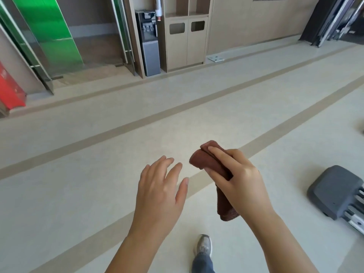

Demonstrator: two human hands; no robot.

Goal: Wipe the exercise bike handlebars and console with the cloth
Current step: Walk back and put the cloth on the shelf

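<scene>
A grey water dispenser (149,44) stands at eleven o'clock, just beside a pale wooden cabinet (186,46) at twelve. A green panel (49,32) leans at ten o'clock and a red panel (9,89) at nine. Tan stripes cross the floor (78,174).

The folded reddish-brown fabric cloth (206,164) is gripped in the right hand (240,178), its layered top end jutting past the fingers and its lower end hanging below.

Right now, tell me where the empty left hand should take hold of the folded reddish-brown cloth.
Pinch the folded reddish-brown cloth at its upper end, probably from the left: that end juts clear of the right hand toward the open left hand.
</scene>
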